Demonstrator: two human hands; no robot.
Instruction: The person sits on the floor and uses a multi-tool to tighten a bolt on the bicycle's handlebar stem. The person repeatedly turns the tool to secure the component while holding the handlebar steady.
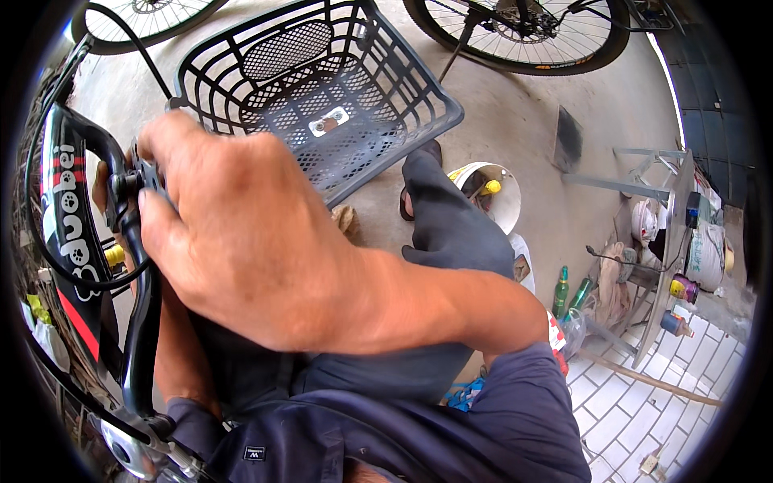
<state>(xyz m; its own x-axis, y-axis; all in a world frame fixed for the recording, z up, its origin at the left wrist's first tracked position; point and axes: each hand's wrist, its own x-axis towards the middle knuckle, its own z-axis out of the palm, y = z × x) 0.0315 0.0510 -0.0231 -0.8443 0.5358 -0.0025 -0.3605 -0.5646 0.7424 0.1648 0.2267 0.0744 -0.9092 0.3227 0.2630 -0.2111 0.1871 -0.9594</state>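
My right hand [233,217] reaches across to the left and fills the middle of the picture. Its thumb and bent fingers pinch a small dark metal part [151,179] beside a black clamp [125,187] on the bicycle. The clamp sits by a black curved tube [143,330]. Behind this tube my left forearm [179,346] rises, and a bit of my left hand [101,189] shows past the clamp, fingers curled about it; most of that hand is hidden. A black cable [88,284] loops in front of the black and red frame [68,201].
A black plastic basket [378,153] lies just beyond my right hand. Past my knee is a white bucket [506,205] holding a yellow-ended item. Green bottles [561,291] and a metal-framed stand [664,241] are at right. Another bicycle's wheel [564,60] stands at the back.
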